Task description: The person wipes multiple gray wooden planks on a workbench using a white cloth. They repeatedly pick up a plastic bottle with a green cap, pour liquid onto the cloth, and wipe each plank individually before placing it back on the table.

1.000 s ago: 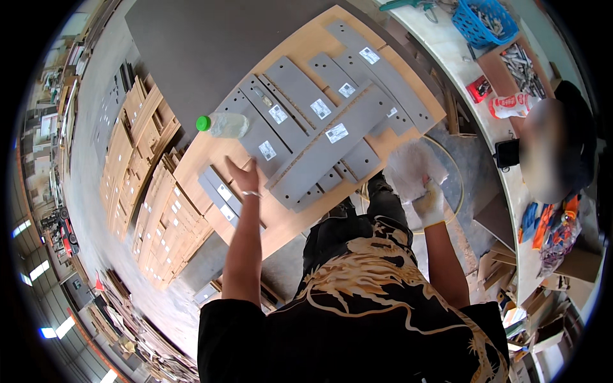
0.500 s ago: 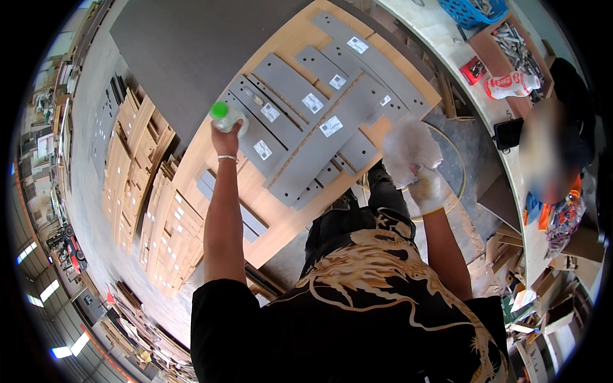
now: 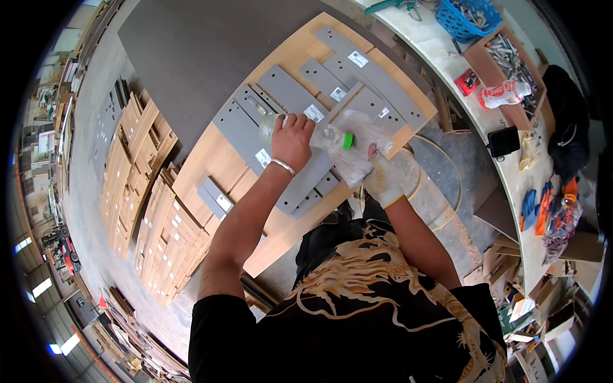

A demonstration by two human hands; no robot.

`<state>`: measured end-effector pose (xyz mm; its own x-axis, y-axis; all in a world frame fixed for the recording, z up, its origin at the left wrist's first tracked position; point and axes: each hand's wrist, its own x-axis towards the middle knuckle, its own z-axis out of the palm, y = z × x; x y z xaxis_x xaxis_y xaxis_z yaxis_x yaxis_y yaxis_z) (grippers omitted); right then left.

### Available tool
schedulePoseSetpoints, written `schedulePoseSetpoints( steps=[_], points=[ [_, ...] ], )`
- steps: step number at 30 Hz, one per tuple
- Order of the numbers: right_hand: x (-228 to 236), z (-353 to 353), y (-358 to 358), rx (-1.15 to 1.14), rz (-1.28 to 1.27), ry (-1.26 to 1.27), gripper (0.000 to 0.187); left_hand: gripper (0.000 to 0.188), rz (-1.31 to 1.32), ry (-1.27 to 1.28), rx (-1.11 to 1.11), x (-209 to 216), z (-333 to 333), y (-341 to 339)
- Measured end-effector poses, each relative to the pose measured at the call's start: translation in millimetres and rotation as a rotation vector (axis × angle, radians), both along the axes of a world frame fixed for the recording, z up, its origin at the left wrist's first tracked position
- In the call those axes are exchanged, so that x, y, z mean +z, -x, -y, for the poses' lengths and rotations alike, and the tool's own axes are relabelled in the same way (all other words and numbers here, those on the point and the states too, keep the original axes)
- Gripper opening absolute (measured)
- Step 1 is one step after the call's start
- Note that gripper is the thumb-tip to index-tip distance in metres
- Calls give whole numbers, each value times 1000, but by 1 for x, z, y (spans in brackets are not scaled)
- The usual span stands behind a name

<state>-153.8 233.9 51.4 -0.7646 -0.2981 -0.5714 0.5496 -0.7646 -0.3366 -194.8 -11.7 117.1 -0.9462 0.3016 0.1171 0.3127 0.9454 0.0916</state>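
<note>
My left hand (image 3: 292, 143) is wrapped round a clear plastic bottle (image 3: 327, 136) with a green cap. The bottle lies tipped on its side, its cap pointing right, over a whitish cloth (image 3: 352, 167). My right hand (image 3: 385, 179), in a pale work glove, grips that cloth at its near right side. Whether the cap touches the cloth I cannot tell. Beneath both hands are grey panels (image 3: 310, 172) with drilled holes and white labels. A small slim object (image 3: 257, 106) rests on a panel beyond the bottle.
The grey panels lie on a wood-toned board (image 3: 274, 246), with a dark sheet (image 3: 185, 57) beyond. A bench (image 3: 511, 169) at right holds a blue basket (image 3: 469, 20), a box of metal parts (image 3: 536, 118), a white-and-red bottle (image 3: 501, 94) and a phone-like device (image 3: 503, 142). Stacked wooden panels (image 3: 163, 239) stand at left.
My left hand has moved right and tipped the bottle from upright onto its side. My right hand has brought the cloth left, over the panels beneath the cap.
</note>
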Motion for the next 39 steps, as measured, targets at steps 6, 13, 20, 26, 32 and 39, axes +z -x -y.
schedulePoseSetpoints(
  steps=[6, 13, 20, 26, 32, 39],
  points=[
    [-23, 1, 1, 16, 54, 89, 47, 35, -48, -17, 156, 13, 26, -12],
    [-29, 26, -8, 151, -93, 139, 49, 29, -143, -20, 106, 12, 40, -38],
    [25, 51, -16, 176, -76, 313, 56, 45, -119, -161, 417, -52, 76, -66],
    [2, 26, -46, 53, 49, 112, 45, 52, -98, -1002, 816, -100, 135, -32],
    [-68, -48, -53, -145, 35, -569, 26, 62, -149, -983, 844, -144, 144, -36],
    [-55, 44, -56, 396, -617, -993, 37, 41, 73, -448, 400, -155, 29, -69]
  ],
)
